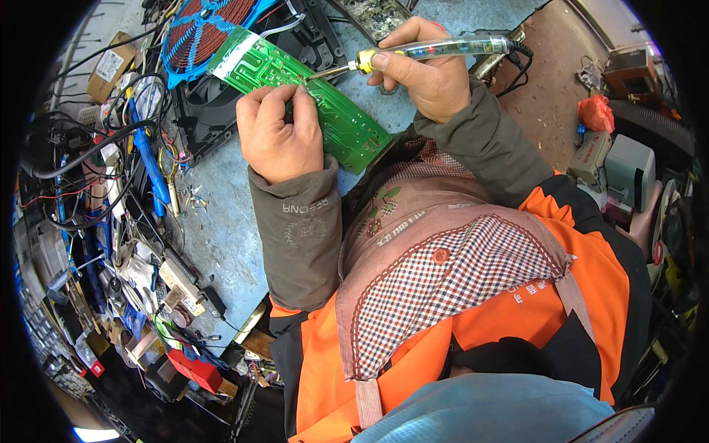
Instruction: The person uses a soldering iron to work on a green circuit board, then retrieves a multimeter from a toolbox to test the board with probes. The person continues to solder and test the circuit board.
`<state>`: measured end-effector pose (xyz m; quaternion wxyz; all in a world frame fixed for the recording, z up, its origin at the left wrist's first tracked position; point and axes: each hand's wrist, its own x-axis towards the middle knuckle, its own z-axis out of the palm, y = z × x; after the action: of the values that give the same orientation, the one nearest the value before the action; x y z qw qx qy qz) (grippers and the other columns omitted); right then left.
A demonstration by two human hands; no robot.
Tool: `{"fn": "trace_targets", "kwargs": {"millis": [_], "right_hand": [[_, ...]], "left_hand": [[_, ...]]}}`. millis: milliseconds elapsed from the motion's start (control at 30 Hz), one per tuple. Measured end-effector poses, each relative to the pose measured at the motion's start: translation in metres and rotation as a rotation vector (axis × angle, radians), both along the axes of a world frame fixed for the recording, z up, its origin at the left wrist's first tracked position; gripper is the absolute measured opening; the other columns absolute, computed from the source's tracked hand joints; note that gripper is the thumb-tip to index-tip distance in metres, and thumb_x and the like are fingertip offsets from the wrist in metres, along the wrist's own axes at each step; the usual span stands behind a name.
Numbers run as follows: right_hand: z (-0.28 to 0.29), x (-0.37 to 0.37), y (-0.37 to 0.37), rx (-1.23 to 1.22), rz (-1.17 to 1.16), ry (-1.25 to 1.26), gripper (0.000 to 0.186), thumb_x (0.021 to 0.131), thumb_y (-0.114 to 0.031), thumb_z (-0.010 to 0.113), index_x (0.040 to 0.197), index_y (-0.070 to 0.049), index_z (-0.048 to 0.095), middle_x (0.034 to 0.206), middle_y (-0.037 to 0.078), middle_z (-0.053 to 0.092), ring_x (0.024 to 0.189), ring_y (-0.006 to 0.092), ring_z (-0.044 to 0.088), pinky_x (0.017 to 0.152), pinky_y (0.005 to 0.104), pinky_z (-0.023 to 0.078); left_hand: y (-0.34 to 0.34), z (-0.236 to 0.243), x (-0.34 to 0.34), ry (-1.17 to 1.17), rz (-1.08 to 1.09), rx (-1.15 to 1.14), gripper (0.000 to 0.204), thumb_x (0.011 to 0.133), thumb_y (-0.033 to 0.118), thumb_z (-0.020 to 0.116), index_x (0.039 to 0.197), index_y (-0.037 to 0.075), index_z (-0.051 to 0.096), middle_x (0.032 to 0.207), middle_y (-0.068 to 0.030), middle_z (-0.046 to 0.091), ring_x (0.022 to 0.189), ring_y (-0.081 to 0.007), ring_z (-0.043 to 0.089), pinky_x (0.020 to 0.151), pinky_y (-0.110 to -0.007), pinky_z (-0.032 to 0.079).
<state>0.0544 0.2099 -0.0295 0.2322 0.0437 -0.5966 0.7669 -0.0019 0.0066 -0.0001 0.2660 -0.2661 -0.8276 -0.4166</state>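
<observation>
The right hand [430, 80] grasped a soldering iron [459, 48], pointing toward nine o'clock over a circuit board [343, 118]; I couldn't tell whether the bunched left hand [278, 134] held anything.

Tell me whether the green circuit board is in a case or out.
Out: the green circuit board shows bare edges, with no case around it.

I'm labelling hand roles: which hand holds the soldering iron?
The right hand, gripping the soldering iron near its yellow collar; the left hand is at the green circuit board.
</observation>
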Motion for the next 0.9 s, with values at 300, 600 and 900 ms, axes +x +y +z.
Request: {"fn": "trace_targets", "kwargs": {"millis": [300, 600, 900], "right_hand": [[0.0053, -0.0011, -0.0018, -0.004, -0.028, 0.001, 0.021, 0.092, -0.01, 0.079, 0.098, 0.002, 0.063, 0.078, 0.01, 0.072, 0.067, 0.0136, 0.072, 0.059, 0.0257, 0.057], [0.0039, -0.0005, -0.0017, 0.029, -0.045, -0.017, 0.021, 0.092, -0.011, 0.08, 0.098, 0.001, 0.063, 0.079, 0.009, 0.073, 0.069, 0.0128, 0.072, 0.059, 0.0234, 0.056], [0.0029, -0.0012, -0.0009, 0.058, -0.048, 0.001, 0.021, 0.092, -0.011, 0.08, 0.098, 0.001, 0.064, 0.08, 0.01, 0.073, 0.069, 0.0133, 0.073, 0.057, 0.0235, 0.056]], "left_hand": [[-0.0006, -0.0013, -0.0008, 0.007, -0.008, -0.024, 0.013, 0.079, -0.001, 0.079, 0.091, 0.001, 0.075, 0.092, -0.0117, 0.065, 0.08, -0.0253, 0.065, 0.071, -0.034, 0.054], [0.0035, 0.0014, -0.0009, 0.074, 0.003, -0.069, 0.012, 0.078, -0.001, 0.079, 0.089, 0.002, 0.075, 0.091, -0.0105, 0.066, 0.075, -0.0245, 0.065, 0.066, -0.034, 0.053], [0.0047, 0.0029, -0.0003, 0.076, -0.003, -0.078, 0.012, 0.077, -0.002, 0.078, 0.088, 0.003, 0.074, 0.091, -0.011, 0.066, 0.075, -0.0252, 0.065, 0.066, -0.034, 0.053]]}}
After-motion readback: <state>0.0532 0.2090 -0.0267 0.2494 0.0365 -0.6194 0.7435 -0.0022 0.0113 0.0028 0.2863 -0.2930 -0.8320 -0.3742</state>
